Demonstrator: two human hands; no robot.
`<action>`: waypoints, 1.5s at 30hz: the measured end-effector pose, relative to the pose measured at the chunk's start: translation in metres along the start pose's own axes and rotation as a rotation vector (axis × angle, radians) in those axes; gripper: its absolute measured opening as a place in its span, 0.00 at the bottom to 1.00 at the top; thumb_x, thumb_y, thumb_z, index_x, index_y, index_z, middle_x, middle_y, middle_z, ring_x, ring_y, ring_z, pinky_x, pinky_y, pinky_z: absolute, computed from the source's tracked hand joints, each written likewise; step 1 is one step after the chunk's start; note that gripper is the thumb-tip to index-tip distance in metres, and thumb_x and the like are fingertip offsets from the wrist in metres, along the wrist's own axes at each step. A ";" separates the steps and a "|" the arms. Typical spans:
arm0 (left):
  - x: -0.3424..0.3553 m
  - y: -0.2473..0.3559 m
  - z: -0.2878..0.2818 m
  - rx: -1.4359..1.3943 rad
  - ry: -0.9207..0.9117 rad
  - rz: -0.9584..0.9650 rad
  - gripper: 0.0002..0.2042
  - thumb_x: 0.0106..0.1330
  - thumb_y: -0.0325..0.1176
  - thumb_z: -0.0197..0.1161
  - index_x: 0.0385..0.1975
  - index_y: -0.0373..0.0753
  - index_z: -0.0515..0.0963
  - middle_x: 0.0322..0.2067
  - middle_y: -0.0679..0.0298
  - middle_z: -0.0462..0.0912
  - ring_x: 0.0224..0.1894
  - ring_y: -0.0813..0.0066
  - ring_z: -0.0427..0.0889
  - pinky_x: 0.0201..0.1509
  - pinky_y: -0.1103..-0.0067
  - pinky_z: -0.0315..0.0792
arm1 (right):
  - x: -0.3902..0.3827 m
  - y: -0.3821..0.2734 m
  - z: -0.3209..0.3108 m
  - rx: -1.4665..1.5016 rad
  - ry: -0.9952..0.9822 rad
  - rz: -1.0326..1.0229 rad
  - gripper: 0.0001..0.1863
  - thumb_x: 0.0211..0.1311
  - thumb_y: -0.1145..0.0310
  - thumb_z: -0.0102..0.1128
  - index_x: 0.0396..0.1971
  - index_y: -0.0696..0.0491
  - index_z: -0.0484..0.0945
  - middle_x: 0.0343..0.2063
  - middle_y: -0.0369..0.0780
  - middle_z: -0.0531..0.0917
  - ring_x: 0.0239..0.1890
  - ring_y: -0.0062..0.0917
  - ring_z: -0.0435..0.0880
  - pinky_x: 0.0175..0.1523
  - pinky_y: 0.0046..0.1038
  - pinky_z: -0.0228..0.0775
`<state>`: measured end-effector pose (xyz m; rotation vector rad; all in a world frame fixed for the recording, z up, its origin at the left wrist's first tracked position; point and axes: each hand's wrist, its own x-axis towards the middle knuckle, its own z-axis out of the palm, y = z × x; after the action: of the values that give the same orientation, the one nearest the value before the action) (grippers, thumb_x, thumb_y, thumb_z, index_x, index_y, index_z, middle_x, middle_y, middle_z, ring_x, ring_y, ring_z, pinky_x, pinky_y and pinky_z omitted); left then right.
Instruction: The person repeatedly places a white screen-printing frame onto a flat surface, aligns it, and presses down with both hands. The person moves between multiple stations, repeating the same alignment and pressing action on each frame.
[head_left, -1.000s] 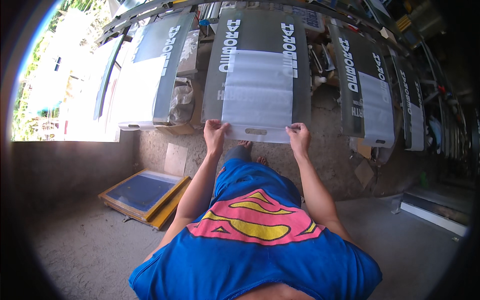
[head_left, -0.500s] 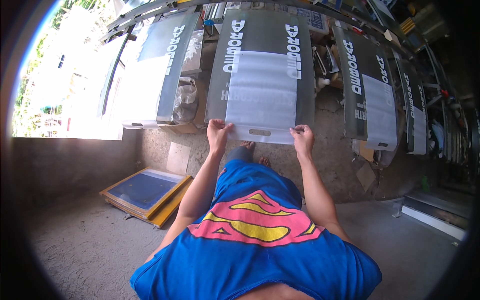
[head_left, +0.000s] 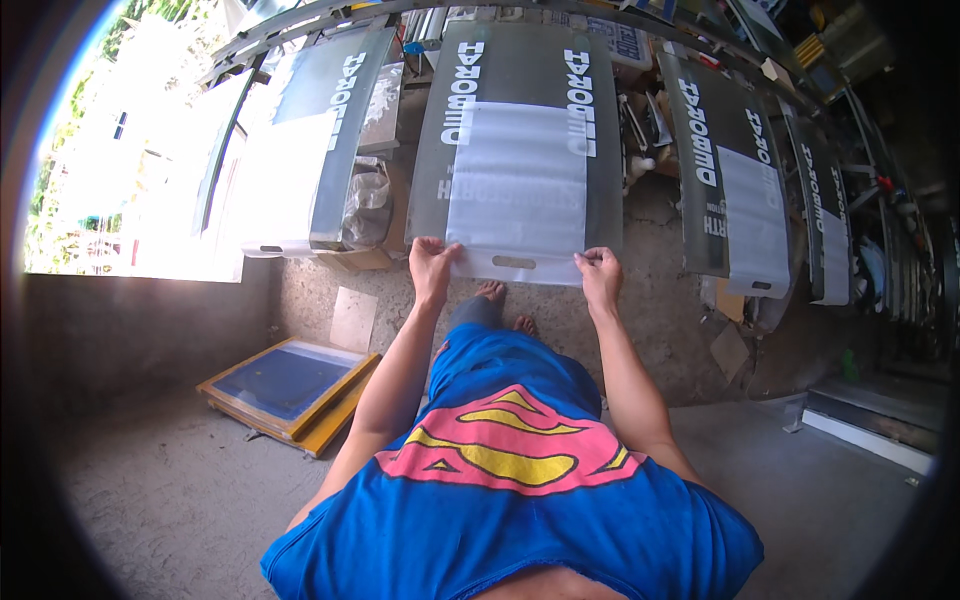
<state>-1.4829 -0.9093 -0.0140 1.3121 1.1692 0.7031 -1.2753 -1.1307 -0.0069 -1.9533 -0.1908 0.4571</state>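
A translucent white plastic bag (head_left: 515,180) with an oval handle cut-out lies on a dark grey board (head_left: 605,205) printed with white lettering. My left hand (head_left: 432,262) pinches the bag's near left corner between thumb and fingers. My right hand (head_left: 600,275) pinches the near right corner in the same way. The bag's handle end spans between my two hands at the board's near edge, above my bare feet (head_left: 491,291).
Similar boards with white bags stand left (head_left: 350,130) and right (head_left: 700,160) along a metal rail. Cardboard boxes and wrapped items (head_left: 368,200) sit between them. Wooden-framed screens (head_left: 280,380) lie on the floor at lower left, by a concrete wall. A pale ledge (head_left: 865,430) is at right.
The whole view has shifted slightly back and forth. My hands hold the same corners, and the bag has not visibly moved on the board.
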 end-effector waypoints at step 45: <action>0.048 0.064 0.058 0.904 -0.622 0.944 0.20 0.63 0.34 0.67 0.56 0.43 0.80 0.60 0.53 0.73 0.67 0.50 0.69 0.70 0.58 0.64 | 0.029 -0.074 0.070 -0.778 -0.306 -0.945 0.19 0.58 0.69 0.64 0.51 0.54 0.84 0.56 0.50 0.77 0.59 0.45 0.76 0.66 0.46 0.66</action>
<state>-1.4008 -0.8739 0.0282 2.6730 0.2520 0.3071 -1.2712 -1.0307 0.0289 -2.2099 -1.5962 0.0194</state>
